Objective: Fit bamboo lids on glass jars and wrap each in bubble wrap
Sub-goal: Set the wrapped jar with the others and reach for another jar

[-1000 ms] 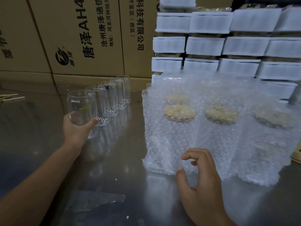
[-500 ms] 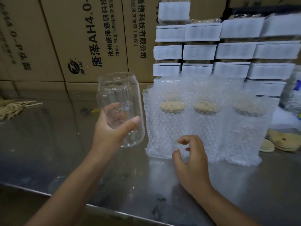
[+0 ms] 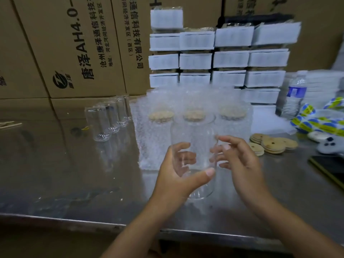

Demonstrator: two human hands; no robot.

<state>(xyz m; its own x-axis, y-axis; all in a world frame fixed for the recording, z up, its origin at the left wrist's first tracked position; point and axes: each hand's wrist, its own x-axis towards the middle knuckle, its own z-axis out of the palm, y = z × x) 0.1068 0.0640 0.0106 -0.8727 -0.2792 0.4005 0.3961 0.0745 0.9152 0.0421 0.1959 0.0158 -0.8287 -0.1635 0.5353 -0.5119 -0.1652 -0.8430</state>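
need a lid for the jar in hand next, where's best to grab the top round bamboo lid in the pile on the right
Probably pinch the top round bamboo lid by its near-left rim, coming from the left with the right hand, the closest. It lies flat on the overlapping pile, so that thin edge sits raised off the steel table and fingers could slip under.

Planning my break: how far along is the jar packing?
Done: three lidded jars stand wrapped in bubble wrap. In hand: the left hand grips a bare, lidless glass jar, right hand beside it. Left: a row of empty jars and loose bamboo lids wait.
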